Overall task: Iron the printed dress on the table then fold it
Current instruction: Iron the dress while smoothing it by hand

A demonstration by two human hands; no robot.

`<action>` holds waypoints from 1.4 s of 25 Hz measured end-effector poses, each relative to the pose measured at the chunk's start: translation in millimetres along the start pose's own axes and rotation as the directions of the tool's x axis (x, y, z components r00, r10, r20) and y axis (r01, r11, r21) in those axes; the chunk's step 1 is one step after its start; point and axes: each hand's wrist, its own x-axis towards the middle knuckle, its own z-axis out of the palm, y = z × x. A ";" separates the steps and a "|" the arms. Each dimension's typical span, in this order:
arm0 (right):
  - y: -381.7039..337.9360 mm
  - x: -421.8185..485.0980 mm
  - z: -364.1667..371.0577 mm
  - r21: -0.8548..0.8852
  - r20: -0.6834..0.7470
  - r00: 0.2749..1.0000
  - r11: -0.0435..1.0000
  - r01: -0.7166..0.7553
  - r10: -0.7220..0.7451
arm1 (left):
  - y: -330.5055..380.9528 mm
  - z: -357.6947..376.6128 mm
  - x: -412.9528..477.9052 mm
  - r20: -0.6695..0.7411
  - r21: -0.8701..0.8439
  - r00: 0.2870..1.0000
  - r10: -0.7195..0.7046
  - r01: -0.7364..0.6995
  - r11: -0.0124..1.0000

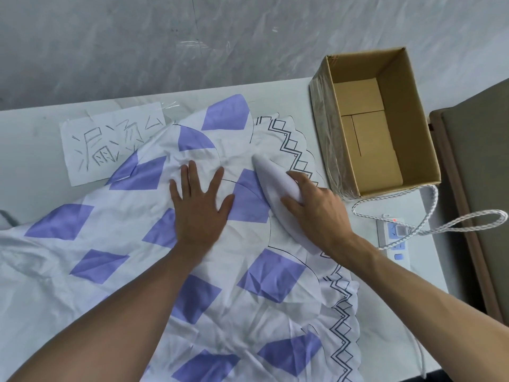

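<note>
The printed dress, white with purple diamonds, lies wrinkled across the counter from near edge to far edge. The left grip lies flat on it, fingers spread wide. The right grip is wrapped round a white iron resting on the hem, towards the far right corner beside an open cardboard box. Its braided cord seems to reach a power strip at the right edge.

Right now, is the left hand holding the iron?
No, the right hand grips the iron, while the left hand lies flat with fingers spread on the dress.
</note>
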 end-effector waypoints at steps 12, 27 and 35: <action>-97.2 49.3 18.1 -0.010 0.006 0.988 0.988 0.151 -0.151 | -62.9 -34.7 25.2 -0.041 -0.018 0.995 -0.089 0.088 0.996; -91.2 89.4 23.1 -0.203 -0.013 0.994 0.974 0.100 -0.105 | -75.8 -9.1 28.6 0.024 0.047 0.999 -0.039 0.038 0.998; -30.1 101.2 -14.7 -0.059 -0.146 0.973 0.980 -0.188 0.178 | -74.1 -11.9 29.3 0.017 0.050 1.000 -0.023 0.022 0.999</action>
